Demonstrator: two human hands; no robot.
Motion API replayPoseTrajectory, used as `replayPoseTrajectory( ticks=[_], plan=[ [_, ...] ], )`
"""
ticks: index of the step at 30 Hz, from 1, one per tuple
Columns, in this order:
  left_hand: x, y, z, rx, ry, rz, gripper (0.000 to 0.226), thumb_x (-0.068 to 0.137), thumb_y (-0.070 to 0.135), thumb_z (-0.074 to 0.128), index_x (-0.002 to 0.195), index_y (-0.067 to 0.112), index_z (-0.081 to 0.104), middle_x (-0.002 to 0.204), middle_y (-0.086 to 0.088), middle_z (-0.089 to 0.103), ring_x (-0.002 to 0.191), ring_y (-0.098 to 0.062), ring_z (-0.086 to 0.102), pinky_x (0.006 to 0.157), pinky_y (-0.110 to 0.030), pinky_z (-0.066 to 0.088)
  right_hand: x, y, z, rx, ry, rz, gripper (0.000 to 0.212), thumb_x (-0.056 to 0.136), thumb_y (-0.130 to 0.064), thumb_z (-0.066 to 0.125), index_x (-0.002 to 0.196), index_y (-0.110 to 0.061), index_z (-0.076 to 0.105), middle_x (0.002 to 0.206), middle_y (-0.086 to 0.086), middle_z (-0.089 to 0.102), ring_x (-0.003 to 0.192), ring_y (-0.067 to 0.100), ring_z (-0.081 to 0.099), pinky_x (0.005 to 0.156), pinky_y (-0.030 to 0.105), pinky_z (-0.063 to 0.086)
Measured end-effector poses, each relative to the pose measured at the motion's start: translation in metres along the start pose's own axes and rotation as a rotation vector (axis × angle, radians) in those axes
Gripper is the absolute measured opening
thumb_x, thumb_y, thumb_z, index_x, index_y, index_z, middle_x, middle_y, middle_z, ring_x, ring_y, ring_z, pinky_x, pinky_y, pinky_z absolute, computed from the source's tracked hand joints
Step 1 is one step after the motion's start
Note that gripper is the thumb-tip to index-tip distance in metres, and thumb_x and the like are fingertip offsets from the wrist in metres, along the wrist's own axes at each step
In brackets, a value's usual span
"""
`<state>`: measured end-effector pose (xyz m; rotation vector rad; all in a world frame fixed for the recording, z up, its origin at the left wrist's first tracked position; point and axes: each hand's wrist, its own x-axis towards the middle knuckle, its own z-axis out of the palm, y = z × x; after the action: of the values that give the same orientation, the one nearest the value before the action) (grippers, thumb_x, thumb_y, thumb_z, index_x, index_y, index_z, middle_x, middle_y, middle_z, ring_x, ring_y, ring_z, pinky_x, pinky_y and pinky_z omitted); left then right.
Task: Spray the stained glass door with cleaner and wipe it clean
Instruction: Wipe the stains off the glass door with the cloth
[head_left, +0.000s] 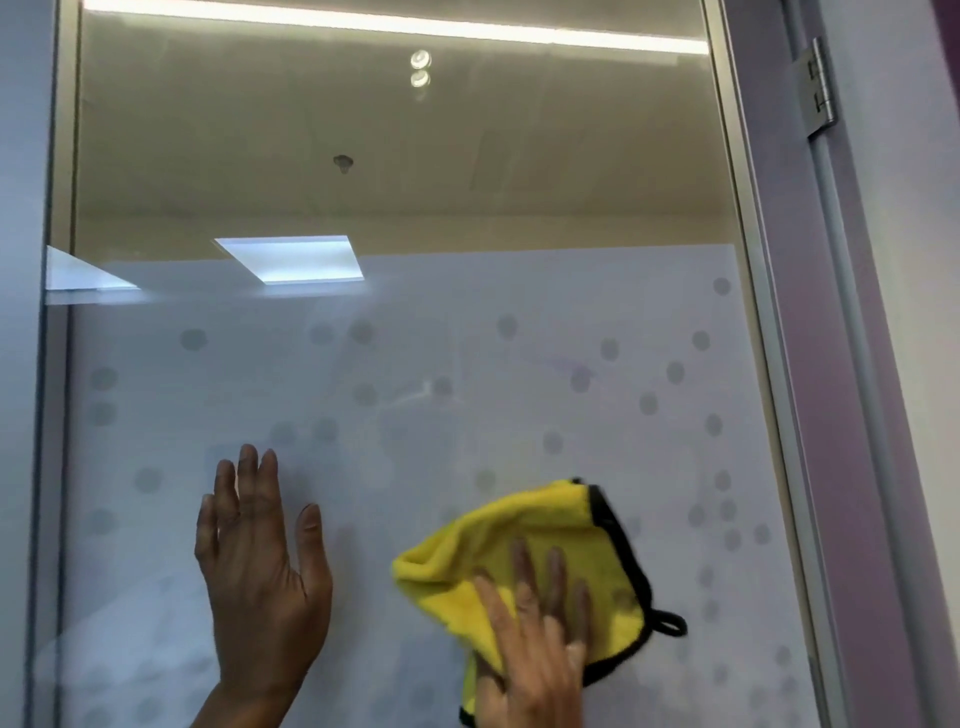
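Left hand (262, 566): flat and spread, palm toward the glass door (395, 364), fingers pointing up; it holds nothing.
Right hand (535, 639): fingers spread and pressed flat on a yellow cloth (519, 545), pinning it against the glass rather than gripping it.
Cloth: bunched under and above the right hand, yellow with a black edge; a small black loop (670, 623) sticks out just right of the fingers.
Glass door: directly in front of both hands; frosted with grey dots around and above them, clear higher up, where ceiling lights reflect.
Stains: faint smudges may sit above the right hand, but glare and frosting make them hard to tell.
Frame (763, 312): a metal strip runs well to the right of the right hand.
Hinge (821, 88): high up, far right of both hands.
Hands to each other: apart, left beside right, bare glass between.
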<state>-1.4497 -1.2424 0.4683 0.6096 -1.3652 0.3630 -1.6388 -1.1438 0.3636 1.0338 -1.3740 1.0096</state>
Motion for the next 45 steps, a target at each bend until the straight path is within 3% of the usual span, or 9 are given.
replayPoseTrajectory(
  ticks=[3,6,15,21,28,33,36,39,45],
  plan=[
    [0.000,0.003,0.000,0.075,-0.010,0.016,0.064,0.105,0.038,0.034,0.159,0.004,0.035,0.170,-0.014,0.026,0.161,-0.030,0.018,0.132,-0.043,0.008,0.021,0.017,-0.004,0.036,0.076,0.279,0.070,0.078,-0.040,0.056,0.146,-0.027,0.053,0.164,0.020,0.037,0.149,0.048,0.037,0.114,0.070,0.030],
    [0.000,0.003,0.000,0.091,-0.021,0.015,0.066,0.106,0.041,0.031,0.160,0.004,0.034,0.171,-0.014,0.025,0.161,-0.030,0.017,0.132,-0.042,0.007,0.066,0.027,-0.008,0.023,0.128,0.481,0.072,0.088,-0.056,0.053,0.153,-0.025,0.051,0.166,0.025,0.030,0.153,0.050,0.028,0.121,0.068,0.021],
    [0.000,0.002,0.004,0.132,-0.018,0.019,0.071,0.108,0.049,0.020,0.160,0.004,0.032,0.171,-0.013,0.024,0.162,-0.029,0.016,0.132,-0.039,0.004,0.191,0.041,-0.004,0.137,0.286,0.686,0.059,0.094,-0.051,0.042,0.149,-0.034,0.055,0.169,0.018,0.030,0.157,0.045,0.021,0.125,0.064,0.014],
    [-0.001,0.000,0.009,0.153,0.041,0.049,0.063,0.105,0.036,0.035,0.157,-0.001,0.038,0.168,-0.019,0.030,0.158,-0.035,0.026,0.130,-0.046,0.012,0.238,-0.017,0.003,0.145,0.262,0.313,0.059,0.088,-0.045,0.050,0.144,-0.031,0.060,0.163,0.019,0.040,0.151,0.049,0.034,0.119,0.069,0.024],
    [-0.002,-0.002,0.014,0.178,0.112,0.059,0.059,0.107,0.033,0.035,0.153,-0.002,0.044,0.162,-0.024,0.039,0.152,-0.040,0.036,0.125,-0.053,0.024,0.226,-0.066,0.002,0.166,-0.002,-0.171,0.057,0.093,-0.047,0.059,0.148,-0.035,0.054,0.172,0.013,0.024,0.159,0.043,0.014,0.123,0.066,0.011],
    [-0.001,-0.001,0.013,0.183,0.111,0.060,0.057,0.107,0.030,0.034,0.152,-0.003,0.045,0.162,-0.025,0.038,0.151,-0.041,0.037,0.123,-0.056,0.025,0.162,-0.045,-0.011,0.206,-0.127,-0.326,0.066,0.088,-0.036,0.061,0.152,-0.031,0.049,0.173,0.006,0.023,0.161,0.036,0.006,0.126,0.063,0.006],
    [-0.002,-0.001,0.012,0.164,0.095,0.051,0.059,0.106,0.031,0.033,0.153,-0.003,0.044,0.163,-0.023,0.036,0.153,-0.041,0.035,0.125,-0.055,0.023,0.110,-0.014,-0.010,0.138,-0.065,-0.155,0.083,0.071,-0.030,0.060,0.153,-0.033,0.048,0.169,0.009,0.031,0.158,0.039,0.022,0.122,0.065,0.016],
    [-0.002,0.001,0.011,0.142,0.071,0.040,0.061,0.105,0.031,0.035,0.154,-0.003,0.042,0.165,-0.022,0.034,0.155,-0.039,0.031,0.127,-0.053,0.018,0.109,0.033,-0.011,0.026,0.024,0.227,0.088,0.067,-0.035,0.053,0.155,-0.035,0.042,0.162,0.020,0.042,0.144,0.051,0.043,0.115,0.068,0.025],
    [-0.002,-0.002,0.012,0.165,0.064,0.053,0.062,0.105,0.033,0.033,0.154,-0.004,0.041,0.165,-0.021,0.034,0.155,-0.037,0.030,0.126,-0.053,0.020,0.192,0.076,-0.013,0.074,0.251,0.679,0.059,0.092,-0.047,0.047,0.150,-0.033,0.053,0.168,0.020,0.030,0.155,0.047,0.023,0.123,0.066,0.015]
  ],
)
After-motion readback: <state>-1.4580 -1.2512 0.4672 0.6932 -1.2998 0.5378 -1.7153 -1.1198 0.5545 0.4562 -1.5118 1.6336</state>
